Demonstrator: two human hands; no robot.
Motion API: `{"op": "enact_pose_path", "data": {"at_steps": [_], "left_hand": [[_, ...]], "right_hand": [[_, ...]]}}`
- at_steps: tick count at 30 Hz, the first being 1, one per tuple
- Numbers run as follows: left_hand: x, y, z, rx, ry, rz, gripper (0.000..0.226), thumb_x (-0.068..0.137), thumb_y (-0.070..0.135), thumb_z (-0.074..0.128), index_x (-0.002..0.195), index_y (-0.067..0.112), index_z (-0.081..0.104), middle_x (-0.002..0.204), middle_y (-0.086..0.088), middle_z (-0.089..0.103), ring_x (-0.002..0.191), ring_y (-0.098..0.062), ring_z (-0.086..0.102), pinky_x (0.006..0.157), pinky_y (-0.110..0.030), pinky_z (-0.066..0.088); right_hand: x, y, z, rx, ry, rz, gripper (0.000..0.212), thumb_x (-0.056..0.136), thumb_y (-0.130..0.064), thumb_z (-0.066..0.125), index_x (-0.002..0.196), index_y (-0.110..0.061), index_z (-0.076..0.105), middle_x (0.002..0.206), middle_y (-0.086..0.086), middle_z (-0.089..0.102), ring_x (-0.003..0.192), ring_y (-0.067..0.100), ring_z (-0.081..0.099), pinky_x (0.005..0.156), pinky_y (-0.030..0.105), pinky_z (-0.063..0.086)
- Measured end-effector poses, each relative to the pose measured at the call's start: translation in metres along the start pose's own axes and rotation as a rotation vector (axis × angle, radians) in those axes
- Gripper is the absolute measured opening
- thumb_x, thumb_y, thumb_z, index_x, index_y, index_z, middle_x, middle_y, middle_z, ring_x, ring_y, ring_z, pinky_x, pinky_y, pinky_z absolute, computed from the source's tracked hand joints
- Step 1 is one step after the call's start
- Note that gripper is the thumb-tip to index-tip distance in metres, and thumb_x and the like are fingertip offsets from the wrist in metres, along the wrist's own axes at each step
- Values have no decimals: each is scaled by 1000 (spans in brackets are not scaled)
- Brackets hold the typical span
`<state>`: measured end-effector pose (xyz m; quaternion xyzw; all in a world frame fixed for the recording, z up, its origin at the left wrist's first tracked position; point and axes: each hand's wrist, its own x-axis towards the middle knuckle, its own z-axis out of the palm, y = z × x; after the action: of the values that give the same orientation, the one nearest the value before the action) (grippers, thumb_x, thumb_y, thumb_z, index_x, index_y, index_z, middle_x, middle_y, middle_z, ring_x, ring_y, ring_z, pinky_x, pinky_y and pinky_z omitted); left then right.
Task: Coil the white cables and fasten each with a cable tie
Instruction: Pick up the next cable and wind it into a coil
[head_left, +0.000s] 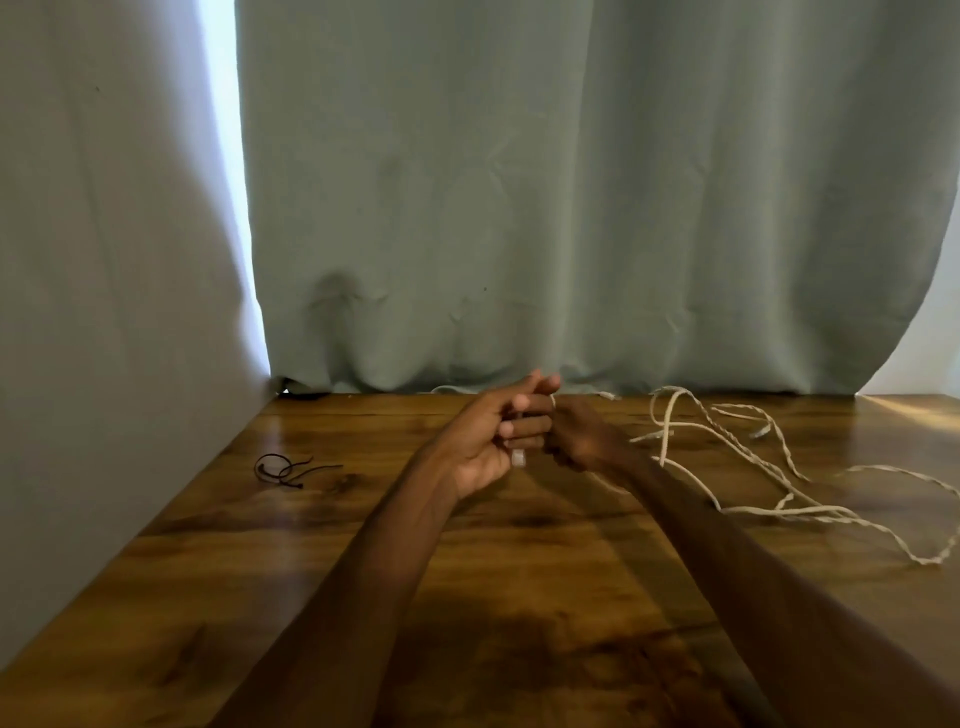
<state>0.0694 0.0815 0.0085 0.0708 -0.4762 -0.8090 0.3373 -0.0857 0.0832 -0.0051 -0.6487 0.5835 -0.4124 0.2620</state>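
Fingers (524, 423) of left hand (485, 441) and right hand (576, 439) clamp the thin white braided cable (667, 431) at frame centre; slack trails right across the brown wooden surface (311, 545).

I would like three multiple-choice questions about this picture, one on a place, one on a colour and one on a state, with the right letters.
1. On the brown wooden table, the thin black cable ties lie at: A the left; B the middle; C the right.
2. The cloth curtain is: A red; B grey-green; C yellow.
3. The thin white cables on the table are: A tied; B loose; C stacked.
1 A, they lie apart at the left. 2 B, its folds look grey-green. 3 B, they sprawl uncoiled.
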Motion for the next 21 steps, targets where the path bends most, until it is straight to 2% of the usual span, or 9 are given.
{"op": "enact_pose_path", "data": {"at_steps": [2,5,8,9,11,13,17,19,21], "left_hand": [[3,-1,2,38,32,18,27,101,9,47,122,-1,60,73,6,57,47,-2,44,40,-14,31],[9,-4,0,74,79,56,40,101,-9,38,141,-13,47,107,-9,73,74,-9,68,56,-14,51],[12,-5,-11,10,100,69,50,95,-22,30,144,-16,39,137,-24,63,111,-29,71,86,-27,62],[12,-5,-15,-13,102,69,52,93,-23,28,144,-15,38,140,-27,59,120,-34,67,95,-32,59],[13,-4,-24,-40,107,69,56,91,-23,25,145,-15,36,143,-30,55,131,-41,58,107,-41,51],[13,-5,-31,-11,134,72,59,89,-23,24,146,-13,34,144,-30,54,136,-41,54,112,-46,45],[18,-12,-35,178,246,71,64,89,-23,25,150,-7,34,148,-26,52,140,-34,51,110,-45,47],[19,-12,-38,220,298,87,65,90,-22,25,151,-4,35,150,-23,51,142,-32,48,109,-46,47],[18,-9,-45,223,337,99,63,91,-20,26,152,-2,36,152,-21,50,143,-31,47,108,-48,46]], "right_hand": [[-4,7,8,-137,-57,-64,22,101,-4,48,89,-15,63,60,0,55,39,3,46,38,18,31],[-17,12,16,-234,-57,-140,33,94,10,51,75,-17,55,56,-12,54,53,2,54,48,8,36],[-25,13,21,-224,-122,-192,40,103,-2,46,74,-28,53,59,-14,60,53,-9,56,52,8,37],[-26,13,22,-216,-149,-191,35,106,-8,44,78,-27,56,63,-11,60,52,-6,56,53,9,38],[-24,19,25,-175,-212,-167,30,109,-18,42,87,-15,63,64,-1,62,51,7,55,54,21,44],[-26,23,26,-189,-246,-173,34,110,-24,41,91,-8,65,63,0,62,52,10,54,55,26,45],[-34,15,24,-277,-295,-270,37,109,-21,43,81,-17,67,60,-14,63,55,-2,57,60,16,40],[-38,11,20,-323,-351,-271,38,108,-22,44,77,-21,67,59,-16,63,55,-1,56,61,19,40],[-44,10,16,-329,-373,-241,38,106,-27,46,74,-23,67,60,-9,63,55,3,56,63,27,44]]}}
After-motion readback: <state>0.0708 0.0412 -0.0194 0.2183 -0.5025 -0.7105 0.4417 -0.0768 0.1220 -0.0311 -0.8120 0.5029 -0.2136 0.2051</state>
